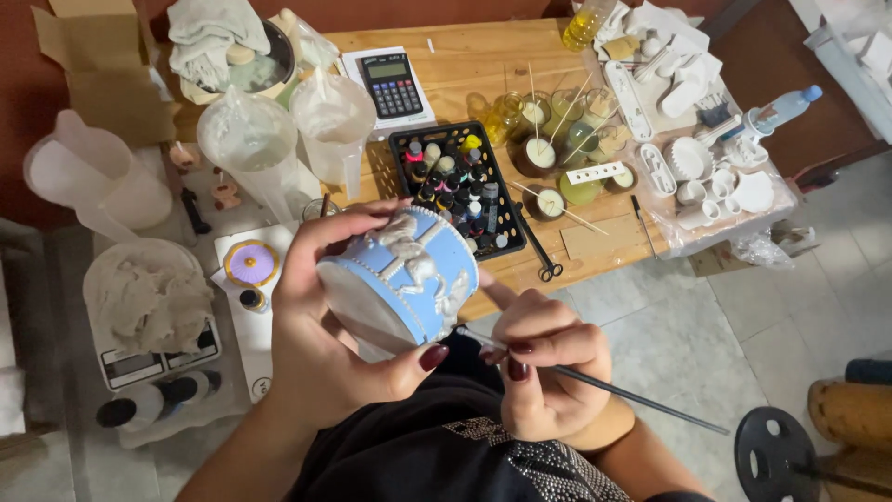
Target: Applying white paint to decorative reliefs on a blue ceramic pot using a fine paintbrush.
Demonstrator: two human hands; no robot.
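My left hand [321,335] grips a round light-blue pot [409,279] with raised white figures and beaded trim, tilted on its side over my lap. My right hand [548,367] pinches a thin dark paintbrush [632,395], its tip touching the pot's lower right rim. The brush handle runs out to the lower right.
The wooden table [483,70] holds a black crate of small paint bottles [455,186], a calculator [390,84], glass jars with sticks [548,139], white moulds [688,158] and scissors [539,246]. Plastic jugs [251,139], a scale with grey plaster [149,302] and a purple-topped dish [251,263] stand at left.
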